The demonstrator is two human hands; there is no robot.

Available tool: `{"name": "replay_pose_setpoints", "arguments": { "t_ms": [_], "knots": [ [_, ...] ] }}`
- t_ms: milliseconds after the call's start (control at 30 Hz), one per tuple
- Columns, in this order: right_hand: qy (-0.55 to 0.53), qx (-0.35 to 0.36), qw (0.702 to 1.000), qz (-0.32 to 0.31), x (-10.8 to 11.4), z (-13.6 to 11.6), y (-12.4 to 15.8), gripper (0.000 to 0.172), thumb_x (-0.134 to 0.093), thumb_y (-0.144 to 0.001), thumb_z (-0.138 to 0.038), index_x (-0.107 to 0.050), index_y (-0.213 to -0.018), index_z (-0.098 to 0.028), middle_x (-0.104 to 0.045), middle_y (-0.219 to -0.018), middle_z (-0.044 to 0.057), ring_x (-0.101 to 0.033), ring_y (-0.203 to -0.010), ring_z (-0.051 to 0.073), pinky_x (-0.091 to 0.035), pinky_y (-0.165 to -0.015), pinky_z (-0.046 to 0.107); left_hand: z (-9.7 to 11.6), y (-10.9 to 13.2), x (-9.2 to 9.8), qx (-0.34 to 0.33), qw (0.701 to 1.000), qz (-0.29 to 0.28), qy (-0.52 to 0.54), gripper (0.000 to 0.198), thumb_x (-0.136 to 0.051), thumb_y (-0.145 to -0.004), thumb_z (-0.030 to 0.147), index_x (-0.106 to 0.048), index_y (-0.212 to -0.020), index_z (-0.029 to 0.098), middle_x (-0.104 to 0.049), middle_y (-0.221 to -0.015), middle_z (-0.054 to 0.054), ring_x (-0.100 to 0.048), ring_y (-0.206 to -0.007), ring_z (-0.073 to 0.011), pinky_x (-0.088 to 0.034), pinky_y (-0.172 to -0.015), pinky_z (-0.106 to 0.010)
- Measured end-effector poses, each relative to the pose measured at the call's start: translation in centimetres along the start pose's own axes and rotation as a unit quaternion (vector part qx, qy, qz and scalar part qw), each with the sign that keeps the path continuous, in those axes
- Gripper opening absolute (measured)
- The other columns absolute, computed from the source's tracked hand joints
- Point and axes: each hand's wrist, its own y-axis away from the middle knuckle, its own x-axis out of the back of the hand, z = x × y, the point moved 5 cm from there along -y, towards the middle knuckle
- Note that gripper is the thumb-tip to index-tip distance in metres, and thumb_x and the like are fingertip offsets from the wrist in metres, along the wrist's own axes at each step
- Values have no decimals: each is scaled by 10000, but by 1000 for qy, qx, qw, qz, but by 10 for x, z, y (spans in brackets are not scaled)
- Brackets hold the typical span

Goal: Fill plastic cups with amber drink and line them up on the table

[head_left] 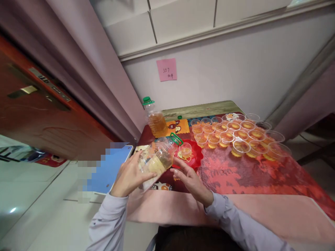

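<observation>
My left hand is wrapped round a clear plastic bottle, which is tilted with its neck pointing right. Some yellowish liquid shows inside it, and a green carrying ring sits at its neck. Just past the neck, a small clear plastic cup stands on a red scalloped plate. My right hand hovers by the plate's near edge with its fingers apart. Its fingertips are close to the bottle's lower side; I cannot tell whether they touch it.
Several clear cups of amber liquid stand in rows on the table's right half. A second bottle with a green cap stands upright at the back left, and a loose green cap lies near it. A blue panel is left of the table.
</observation>
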Motion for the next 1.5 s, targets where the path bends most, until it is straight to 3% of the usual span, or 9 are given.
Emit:
{"name": "replay_pose_setpoints", "arguments": {
  "t_ms": [167,300,400,500,733,967,1133,1300,1500],
  "knots": [
    [192,139,967,92,37,-18,-2,437,-651,-997,-500,-667,-1377,-284,-696,-1389,109,-694,-1237,277,-572,-1059,492,-23,28,-23,55,992,75,85,1039,-851,-610,670,-536,-1453,151,-688,-1413,-187,-691,-1254,-377,-544,-1101,-521],
    [443,253,839,191,71,-51,-11,421,-642,-998,-490,-684,-1331,-235,-623,-1491,170,-571,-1417,329,-454,-1191,562,-39,48,-37,80,980,134,121,1034,-834,-621,698,-531,-1456,168,-667,-1432,-185,-666,-1288,-381,-524,-1126,-538],
    [581,259,745,199,86,-59,-27,561,-675,-956,-590,-663,-1360,-200,-530,-1580,219,-472,-1499,388,-384,-1218,627,-48,60,-45,107,969,169,143,1033,-827,-631,689,-518,-1473,175,-661,-1438,-182,-651,-1305,-378,-511,-1141,-533],
    [656,234,695,181,90,-50,-44,670,-704,-914,-649,-641,-1380,-172,-445,-1642,253,-363,-1562,431,-270,-1241,703,-52,69,-48,133,960,191,154,1027,-817,-640,670,-503,-1490,186,-643,-1465,-180,-626,-1338,-384,-488,-1163,-539],
    [694,172,681,155,78,-31,-69,602,-796,-859,-525,-659,-1292,-130,-410,-1653,303,-331,-1573,467,-118,-1245,766,-48,73,-48,145,965,174,133,1020,-735,-699,718,-452,-1532,203,-595,-1524,-180,-594,-1374,-389,-453,-1194,-518],
    [640,179,731,157,69,-39,-70,570,-845,-785,-531,-665,-1174,-154,-396,-1664,288,-282,-1601,438,-90,-1264,741,-53,71,-44,171,959,175,142,1041,-679,-672,781,-478,-1511,198,-612,-1495,-189,-604,-1349,-421,-464,-1170,-552],
    [568,235,756,224,71,-68,-44,548,-822,-810,-566,-659,-1184,-199,-411,-1656,232,-354,-1560,394,-200,-1259,677,-48,70,-43,164,961,182,131,1048,-646,-680,780,-479,-1514,168,-608,-1488,-220,-594,-1354,-452,-464,-1159,-580],
    [566,271,721,293,104,-93,-1,504,-784,-852,-565,-653,-1203,-228,-446,-1627,203,-400,-1529,384,-258,-1253,629,-49,71,-46,165,962,180,124,1056,-640,-679,793,-461,-1535,202,-603,-1502,-201,-593,-1348,-462,-468,-1149,-599],
    [631,258,647,342,172,-87,30,517,-734,-873,-619,-660,-1188,-215,-467,-1606,224,-420,-1512,398,-290,-1226,648,-49,73,-48,154,962,198,108,1011,-612,-709,805,-467,-1523,222,-620,-1473,-182,-603,-1335,-438,-464,-1161,-576]
  ]
}}
